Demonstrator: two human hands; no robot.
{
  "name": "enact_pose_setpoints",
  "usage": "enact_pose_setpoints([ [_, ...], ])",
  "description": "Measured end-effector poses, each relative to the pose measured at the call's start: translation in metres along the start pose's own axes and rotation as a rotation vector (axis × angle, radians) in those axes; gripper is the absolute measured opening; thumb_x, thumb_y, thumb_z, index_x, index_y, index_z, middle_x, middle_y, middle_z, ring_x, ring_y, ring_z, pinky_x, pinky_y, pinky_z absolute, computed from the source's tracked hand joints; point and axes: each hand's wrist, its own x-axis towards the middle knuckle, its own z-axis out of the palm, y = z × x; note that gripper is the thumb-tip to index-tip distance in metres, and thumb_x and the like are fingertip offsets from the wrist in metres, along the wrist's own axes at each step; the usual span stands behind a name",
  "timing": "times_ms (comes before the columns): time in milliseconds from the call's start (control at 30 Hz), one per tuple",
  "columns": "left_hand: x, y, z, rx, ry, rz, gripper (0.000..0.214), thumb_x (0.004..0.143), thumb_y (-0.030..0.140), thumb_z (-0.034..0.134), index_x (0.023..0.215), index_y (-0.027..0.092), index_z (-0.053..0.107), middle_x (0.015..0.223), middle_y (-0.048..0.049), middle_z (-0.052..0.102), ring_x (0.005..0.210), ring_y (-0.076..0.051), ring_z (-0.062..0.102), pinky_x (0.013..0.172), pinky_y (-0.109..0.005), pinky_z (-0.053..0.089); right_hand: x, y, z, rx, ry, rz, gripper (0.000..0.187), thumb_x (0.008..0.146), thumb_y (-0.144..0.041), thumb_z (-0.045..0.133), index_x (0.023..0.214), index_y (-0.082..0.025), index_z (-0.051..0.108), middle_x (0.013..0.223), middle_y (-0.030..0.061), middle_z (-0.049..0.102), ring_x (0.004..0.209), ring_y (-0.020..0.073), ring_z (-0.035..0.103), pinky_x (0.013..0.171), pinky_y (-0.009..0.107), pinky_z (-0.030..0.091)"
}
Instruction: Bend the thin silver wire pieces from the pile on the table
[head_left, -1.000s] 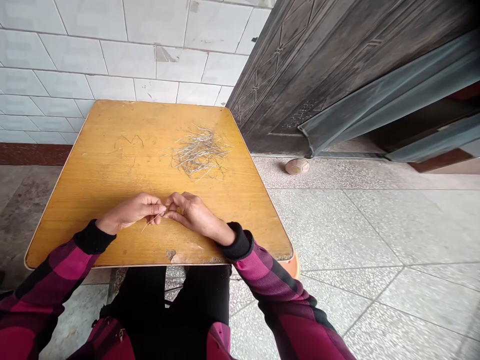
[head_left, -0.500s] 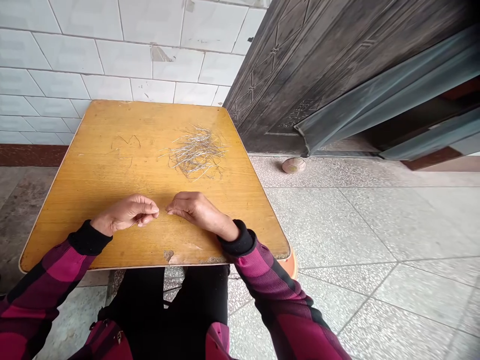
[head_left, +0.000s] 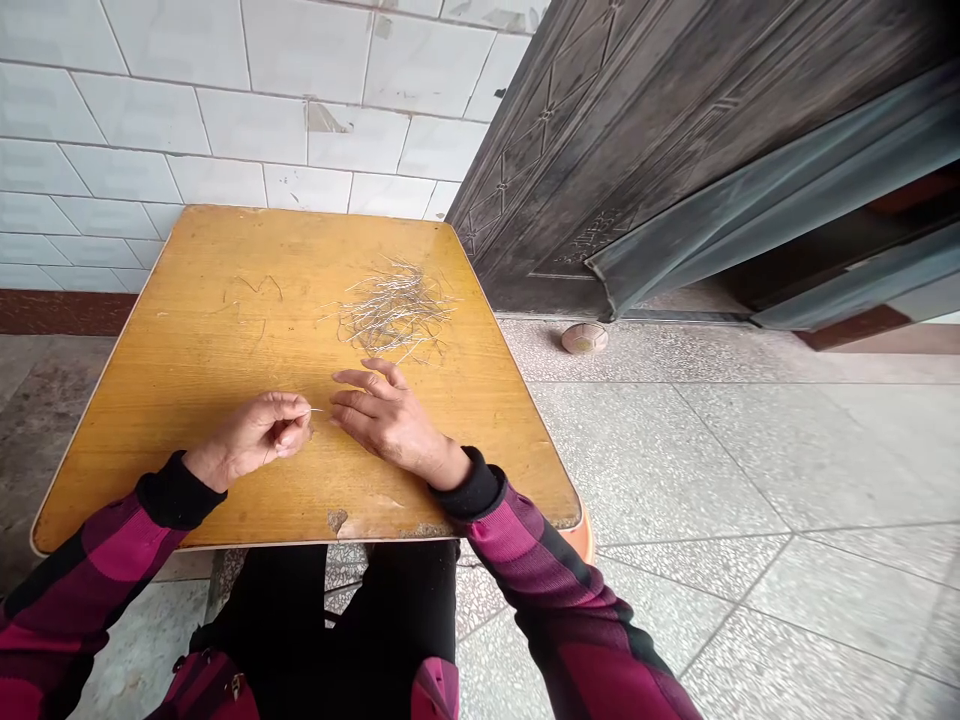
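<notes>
My left hand (head_left: 261, 432) is closed in a pinch above the near part of the wooden table (head_left: 187, 380). A thin wire (head_left: 317, 410) pokes out past its thumb and forefinger, and a fine strand also shows below the palm. Just to the right, my right hand (head_left: 386, 415) has its fingers spread, with nothing seen in them. Its fingertips are close to the tip of the wire; whether they touch it I cannot tell. Beyond the right hand lies a loose pile of thin, silvery wires (head_left: 397, 305). A few bent, darker strands (head_left: 255, 288) lie apart at the far left of the tabletop.
A white tiled wall (head_left: 255, 130) stands behind the table. To the right are a dark carved door (head_left: 555, 200), a grey-green curtain (head_left: 712, 200) and a worn ball (head_left: 585, 338) on the speckled floor. Something orange (head_left: 581, 540) shows under the table's right corner.
My right hand has gone from a pinch to spread fingers. The wire's end now shows beyond my left fingertips, which stay pinched in nearly the same place.
</notes>
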Motion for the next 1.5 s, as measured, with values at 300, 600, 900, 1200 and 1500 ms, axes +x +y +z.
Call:
enact_pose_setpoints([
  [300,-0.002,0.009,0.001,-0.167,0.076,0.125,0.026,0.069,0.02,0.071,0.052,0.012,0.054,0.038,0.0043,0.042,0.036,-0.004,0.038,0.037,-0.014,0.031,-0.005,-0.011,0.014,0.61,-0.031,0.391,0.028,0.1,-0.027,0.041,0.108,-0.013,0.064,0.065,-0.0003,0.061,0.051,0.0084,0.053,0.057,0.022,0.046],
  [600,-0.004,0.017,-0.004,-0.275,0.115,0.137,0.019,0.075,0.012,0.062,0.056,0.01,0.058,0.04,0.0041,0.042,0.036,-0.004,0.039,0.035,-0.014,0.033,0.0,-0.015,0.023,1.365,0.187,0.911,0.028,0.082,-0.046,0.067,0.088,-0.018,0.069,0.089,0.005,0.067,0.081,0.0149,0.065,0.072,0.03,0.054],
  [900,-0.007,0.028,-0.009,-0.422,0.224,0.161,0.031,0.085,0.005,0.043,0.056,0.01,0.055,0.04,0.0043,0.039,0.034,-0.004,0.039,0.034,-0.013,0.031,-0.001,-0.02,0.02,1.533,0.144,1.063,0.029,0.083,-0.038,0.065,0.102,-0.017,0.066,0.052,-0.0086,0.05,0.041,0.0038,0.041,0.041,0.016,0.031],
  [1200,-0.009,0.033,-0.015,-0.531,0.289,0.088,0.033,0.091,0.007,0.038,0.062,0.011,0.053,0.043,0.0045,0.043,0.034,-0.004,0.042,0.033,-0.013,0.032,-0.011,-0.027,0.021,1.11,-0.18,0.77,0.045,0.096,-0.034,0.044,0.137,-0.017,0.049,0.055,-0.0085,0.049,0.039,0.0035,0.043,0.043,0.016,0.037],
  [1500,-0.005,0.034,-0.019,-0.498,0.323,-0.048,0.026,0.088,0.007,0.049,0.063,0.012,0.052,0.042,0.0064,0.041,0.032,-0.004,0.041,0.031,-0.012,0.031,-0.011,-0.038,0.015,0.76,-0.172,0.442,0.032,0.096,-0.023,0.046,0.121,-0.013,0.063,0.081,0.0044,0.072,0.065,0.0113,0.066,0.066,0.025,0.054],
])
